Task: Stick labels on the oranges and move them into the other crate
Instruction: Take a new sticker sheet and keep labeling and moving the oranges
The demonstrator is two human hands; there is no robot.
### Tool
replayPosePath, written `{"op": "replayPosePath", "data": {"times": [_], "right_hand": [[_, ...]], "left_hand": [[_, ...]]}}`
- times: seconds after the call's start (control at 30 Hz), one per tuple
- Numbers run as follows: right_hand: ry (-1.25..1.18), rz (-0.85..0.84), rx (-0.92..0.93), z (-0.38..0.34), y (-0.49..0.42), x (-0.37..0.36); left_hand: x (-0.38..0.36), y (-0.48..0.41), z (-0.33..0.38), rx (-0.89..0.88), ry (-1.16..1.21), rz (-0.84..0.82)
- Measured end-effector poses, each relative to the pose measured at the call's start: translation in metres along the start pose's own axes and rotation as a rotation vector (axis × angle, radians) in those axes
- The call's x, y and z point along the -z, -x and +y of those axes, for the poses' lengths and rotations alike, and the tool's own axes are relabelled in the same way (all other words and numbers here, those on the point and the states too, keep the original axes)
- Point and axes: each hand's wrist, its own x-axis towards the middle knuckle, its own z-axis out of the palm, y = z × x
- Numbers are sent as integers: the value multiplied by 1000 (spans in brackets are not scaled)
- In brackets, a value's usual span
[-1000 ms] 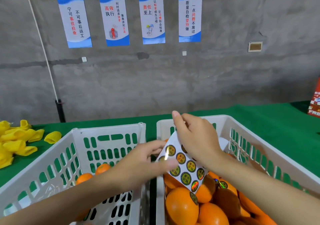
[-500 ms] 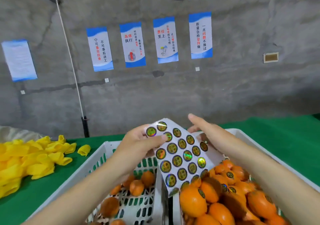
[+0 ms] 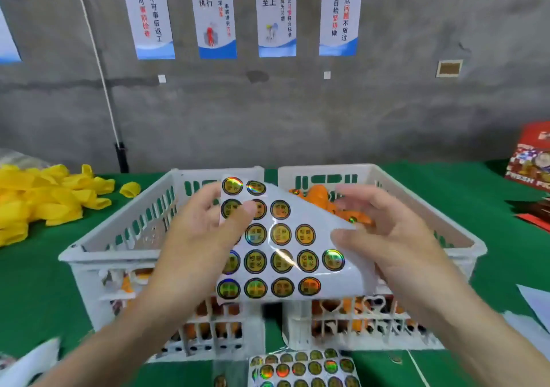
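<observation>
While the label sheet (image 3: 282, 261) is pinched at its left edge by the left hand (image 3: 196, 238), thumb laid on the printed face and fingers behind, the step in hand is judged to be the peeling of one label. The right hand (image 3: 395, 238) is held at the sheet's right edge with its thumb against the backing and its fingers loosely curled; whether anything is pinched there cannot be told through the blur. The sheet is best kept taut and flat by the left hand, so that a label near the free right edge can be lifted by its rim with a fingertip; the glue side should be touched as little as possible. The curled upper right corner of the sheet could be used to start the peel. The oranges (image 3: 320, 199) are piled in the right crate (image 3: 327, 168), just behind the sheet; a few more can be made out through the near wall of the left crate (image 3: 113, 223). A spare sheet (image 3: 300, 368) is laid on the green tabletop (image 3: 44, 282) in front of both crates.

Compared with half a second ago, the sheet has been brought lower and squarer to the view; the right hand has been moved from behind its upper corner to its right edge; the crates are now seen from further back.
</observation>
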Motion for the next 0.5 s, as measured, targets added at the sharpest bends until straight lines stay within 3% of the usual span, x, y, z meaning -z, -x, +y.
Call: {"op": "replayPosePath", "data": {"times": [0.1, 0.2, 0.33, 0.4, 0.5], "right_hand": [[142, -43, -28, 16, 35, -1], [191, -49, -125, 48, 53, -3], [329, -114, -209, 102, 67, 0], [352, -112, -245, 129, 73, 3], [411, -103, -240, 161, 78, 1]], "left_hand": [[-7, 34, -27, 101, -35, 36], [-9, 55, -68, 193, -308, 72], [-10, 80, -122, 362, -246, -38], [-11, 87, -145, 440, -327, 5], [-17, 89, -161, 368, -446, -25]]}}
